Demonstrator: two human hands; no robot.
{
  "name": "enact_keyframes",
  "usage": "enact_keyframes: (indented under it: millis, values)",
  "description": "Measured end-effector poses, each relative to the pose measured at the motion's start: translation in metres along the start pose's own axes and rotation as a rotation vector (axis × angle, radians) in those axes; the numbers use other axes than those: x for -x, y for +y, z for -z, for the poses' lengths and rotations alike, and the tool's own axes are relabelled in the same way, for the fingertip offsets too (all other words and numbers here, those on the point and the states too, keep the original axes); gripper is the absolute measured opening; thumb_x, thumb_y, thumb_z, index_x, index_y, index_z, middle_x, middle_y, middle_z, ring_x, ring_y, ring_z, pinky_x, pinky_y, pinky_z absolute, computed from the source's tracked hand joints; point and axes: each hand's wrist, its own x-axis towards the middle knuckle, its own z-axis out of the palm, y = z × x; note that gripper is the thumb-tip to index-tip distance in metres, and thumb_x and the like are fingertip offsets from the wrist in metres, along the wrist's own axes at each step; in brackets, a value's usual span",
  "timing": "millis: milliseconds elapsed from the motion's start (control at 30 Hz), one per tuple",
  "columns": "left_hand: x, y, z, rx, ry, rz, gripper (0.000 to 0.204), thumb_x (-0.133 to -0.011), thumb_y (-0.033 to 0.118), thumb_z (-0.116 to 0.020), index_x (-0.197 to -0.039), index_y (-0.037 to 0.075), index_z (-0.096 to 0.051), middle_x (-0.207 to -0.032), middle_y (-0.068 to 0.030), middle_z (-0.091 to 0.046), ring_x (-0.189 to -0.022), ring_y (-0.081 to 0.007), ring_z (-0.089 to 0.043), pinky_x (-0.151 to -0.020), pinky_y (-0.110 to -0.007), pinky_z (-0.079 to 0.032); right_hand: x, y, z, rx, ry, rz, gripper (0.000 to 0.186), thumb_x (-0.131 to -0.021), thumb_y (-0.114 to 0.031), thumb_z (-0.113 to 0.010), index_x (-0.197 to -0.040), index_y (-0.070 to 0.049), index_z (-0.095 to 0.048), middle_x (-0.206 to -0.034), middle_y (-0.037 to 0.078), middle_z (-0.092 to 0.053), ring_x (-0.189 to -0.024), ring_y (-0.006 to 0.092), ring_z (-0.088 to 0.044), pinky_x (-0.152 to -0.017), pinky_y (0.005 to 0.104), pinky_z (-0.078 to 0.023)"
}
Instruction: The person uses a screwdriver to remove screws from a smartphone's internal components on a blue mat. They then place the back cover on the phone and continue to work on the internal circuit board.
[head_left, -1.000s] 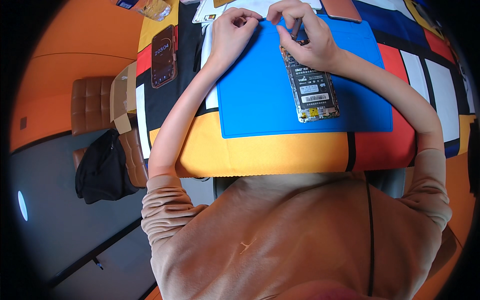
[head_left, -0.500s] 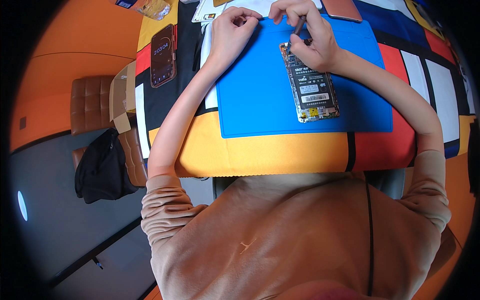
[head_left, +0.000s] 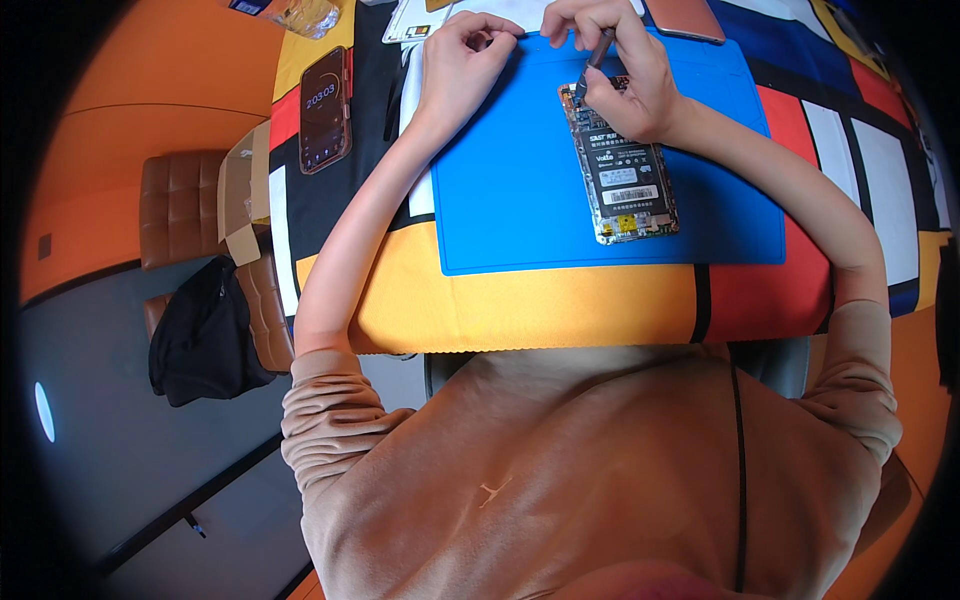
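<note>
My right hand (head_left: 630,80) is closed on a slim dark tool (head_left: 597,60), its tip at the upper-left corner of an opened phone (head_left: 620,190) with a black battery and exposed circuit board. The phone lies on a blue mat (head_left: 500,220), partly covered by my right hand at the top. My left hand (head_left: 465,60) rests by the mat's upper-left edge with fingers curled and closed; what they hold, if anything, is hidden.
A phone with a lit screen (head_left: 325,110) lies left of the mat. Along the back are white items (head_left: 405,22), a pink flat object (head_left: 680,18) and a plastic bottle (head_left: 305,15). Left of the table, chairs (head_left: 182,205) bear a cardboard box (head_left: 240,240) and black cloth (head_left: 195,340).
Compared with a second ago, my right thumb and the dark tool have shifted downward, the tool's tip now at the board's top-left corner. My left hand has barely moved.
</note>
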Motion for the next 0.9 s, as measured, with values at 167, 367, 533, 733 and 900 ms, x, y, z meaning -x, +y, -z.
enact_keyframes:
  millis: [167,367,533,733,900]
  values:
    - [0.002,0.001,0.000,-0.003,-0.010,0.012,0.018,-0.090,0.016,-0.068,-0.098,0.007,-0.081,-0.091,-0.0069,-0.070,-0.071,-0.0107,-0.060,-0.066,-0.025,-0.050,0.000,-0.004,-0.006,0.105,0.000,-0.132,0.030,-0.076,0.002,-0.060,-0.101,-0.002,-0.045,-0.103,0.020,-0.058,-0.091,0.0275,-0.060,-0.083,0.0368,-0.051]
    - [0.001,0.004,0.000,-0.027,-0.018,-0.006,0.019,-0.091,0.017,-0.067,-0.098,0.006,-0.081,-0.092,-0.0075,-0.069,-0.071,-0.0113,-0.060,-0.066,-0.026,-0.050,0.004,-0.012,0.003,0.062,-0.022,-0.139,0.030,-0.077,0.009,-0.058,-0.102,-0.001,-0.046,-0.103,0.018,-0.060,-0.088,0.0242,-0.061,-0.078,0.0324,-0.051]
    - [0.003,0.016,0.001,0.010,-0.034,0.123,0.012,-0.091,0.012,-0.067,-0.091,0.003,-0.075,-0.076,-0.0016,-0.064,-0.066,-0.0082,-0.055,-0.060,-0.025,-0.044,0.008,-0.005,-0.003,0.121,-0.025,-0.223,0.030,-0.075,0.005,-0.057,-0.102,-0.001,-0.046,-0.104,0.018,-0.059,-0.088,0.0239,-0.060,-0.079,0.0334,-0.050]
    - [0.003,0.024,0.001,0.024,-0.030,0.209,0.009,-0.089,0.008,-0.067,-0.090,0.002,-0.073,-0.068,0.0011,-0.061,-0.063,-0.0058,-0.052,-0.058,-0.024,-0.041,0.009,0.007,-0.001,0.050,0.015,-0.103,0.030,-0.076,0.009,-0.058,-0.103,-0.001,-0.048,-0.103,0.015,-0.061,-0.084,0.0203,-0.060,-0.072,0.0303,-0.049]
    - [0.002,0.021,0.001,0.014,-0.022,0.178,0.009,-0.089,0.007,-0.067,-0.090,0.002,-0.074,-0.069,0.0005,-0.062,-0.063,-0.0060,-0.052,-0.058,-0.024,-0.042,0.014,0.004,-0.005,0.131,0.028,-0.210,0.031,-0.077,0.005,-0.059,-0.104,-0.001,-0.047,-0.098,0.012,-0.059,-0.076,0.0161,-0.058,-0.067,0.0278,-0.048]
